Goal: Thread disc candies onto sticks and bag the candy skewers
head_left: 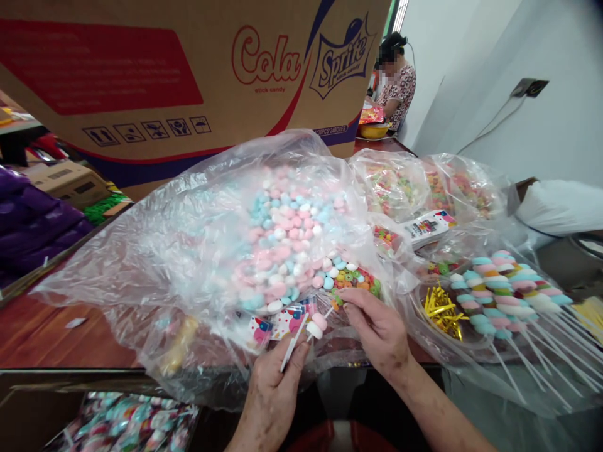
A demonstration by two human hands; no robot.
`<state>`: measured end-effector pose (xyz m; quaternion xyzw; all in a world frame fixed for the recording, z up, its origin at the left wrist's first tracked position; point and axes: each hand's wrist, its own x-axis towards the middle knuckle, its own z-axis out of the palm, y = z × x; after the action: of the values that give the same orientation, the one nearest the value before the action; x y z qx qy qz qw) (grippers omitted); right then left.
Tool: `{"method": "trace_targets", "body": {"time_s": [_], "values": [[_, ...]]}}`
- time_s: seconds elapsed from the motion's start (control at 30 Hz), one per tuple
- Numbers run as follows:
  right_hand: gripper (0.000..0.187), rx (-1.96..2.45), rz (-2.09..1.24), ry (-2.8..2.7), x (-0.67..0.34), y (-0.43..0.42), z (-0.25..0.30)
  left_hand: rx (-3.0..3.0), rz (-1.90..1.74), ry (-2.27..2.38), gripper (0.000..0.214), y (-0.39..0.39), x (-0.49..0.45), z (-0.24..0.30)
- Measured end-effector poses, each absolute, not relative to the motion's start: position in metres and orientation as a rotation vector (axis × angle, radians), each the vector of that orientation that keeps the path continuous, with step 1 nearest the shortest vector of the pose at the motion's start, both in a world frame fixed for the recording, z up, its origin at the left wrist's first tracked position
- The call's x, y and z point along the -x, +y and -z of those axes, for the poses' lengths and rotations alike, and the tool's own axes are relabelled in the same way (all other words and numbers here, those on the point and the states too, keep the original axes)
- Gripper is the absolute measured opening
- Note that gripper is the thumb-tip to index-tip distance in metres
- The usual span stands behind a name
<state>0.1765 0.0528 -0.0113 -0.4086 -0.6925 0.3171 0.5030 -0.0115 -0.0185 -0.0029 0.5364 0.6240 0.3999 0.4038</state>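
Note:
My left hand [273,383], at the front of the table, is closed on white candy sticks. One white and one pink marshmallow [318,322] are threaded on a stick there. My right hand [380,333] pinches a small green and orange gummy ring [336,300] at the upper tip of that stick. Just beyond my hands, pink, blue and white marshmallows [289,220] lie in a large clear plastic bag [155,232]. Beside them is a heap of coloured gummy rings [362,280]. Printed cards [287,321] lie behind my left hand.
Several finished marshmallow skewers [509,295] lie at the right beside gold twist ties [443,311]. Bags of gummy rings [391,179] sit behind them. A tall cardboard carton [207,63] stands at the back. Below left, a box holds wrapped candies [136,420]. A co-worker [398,85] sits beyond.

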Motion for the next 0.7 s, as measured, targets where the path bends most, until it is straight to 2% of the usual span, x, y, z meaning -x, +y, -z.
{"method": "trace_targets", "body": {"time_s": [0.1,0.2,0.3,0.4,0.6,0.7], "values": [[0.045,0.880,-0.595,-1.860,-0.173,0.045,0.014,-1.207,-1.029,1.527,0.029,-0.020,0.006,0.005],[0.047,0.834,-0.574,-1.971,-0.170,0.038,0.014,-1.096,-1.074,1.488,0.030,-0.023,0.002,0.009],[0.041,0.831,-0.658,-1.998,-0.172,0.040,0.007,-0.980,-1.096,1.452,0.030,-0.025,0.002,0.014],[0.029,1.071,-0.662,-1.900,-0.175,0.059,-0.004,-0.873,-1.164,1.428,0.030,-0.026,0.005,0.018],[0.022,1.557,-0.179,-2.492,-0.152,0.099,-0.017,-0.741,-1.309,1.439,0.039,-0.024,0.010,0.014],[0.021,1.576,-0.160,-2.558,-0.140,0.101,-0.015,-0.758,-1.317,1.472,0.036,-0.019,0.014,0.007]]}}
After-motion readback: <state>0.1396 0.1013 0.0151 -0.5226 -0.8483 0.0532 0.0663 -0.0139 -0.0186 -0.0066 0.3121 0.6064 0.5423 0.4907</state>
